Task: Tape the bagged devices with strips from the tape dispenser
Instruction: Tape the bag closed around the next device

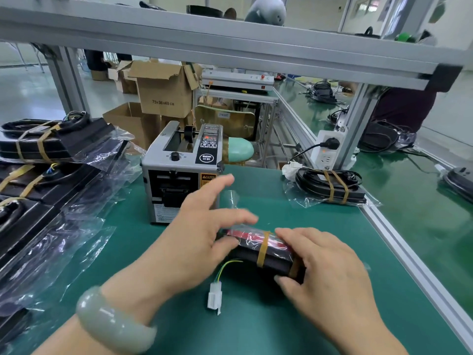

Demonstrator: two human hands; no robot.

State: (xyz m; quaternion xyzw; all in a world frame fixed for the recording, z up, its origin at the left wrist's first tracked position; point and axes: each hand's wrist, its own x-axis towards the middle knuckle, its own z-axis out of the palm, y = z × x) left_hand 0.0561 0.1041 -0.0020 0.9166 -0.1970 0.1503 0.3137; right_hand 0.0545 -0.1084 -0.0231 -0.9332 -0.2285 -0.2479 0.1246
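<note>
A black device in a clear bag (266,254) lies on the green mat in front of me, with two tan tape strips across it. A thin green and yellow wire with a white connector (214,298) trails from it toward me. My right hand (330,272) grips the device's right end, thumb on the near side and fingers over the top. My left hand (202,234) hovers over the bag's left end with fingers spread and blurred; whether it touches the plastic is unclear. The grey tape dispenser (179,172) stands just behind the hands.
Several taped, bagged devices (48,144) are stacked along the left. One more bagged device (330,185) lies at the back right near a power strip (326,147). An aluminium rail (409,254) edges the mat on the right. Cardboard boxes (163,90) stand beyond the bench.
</note>
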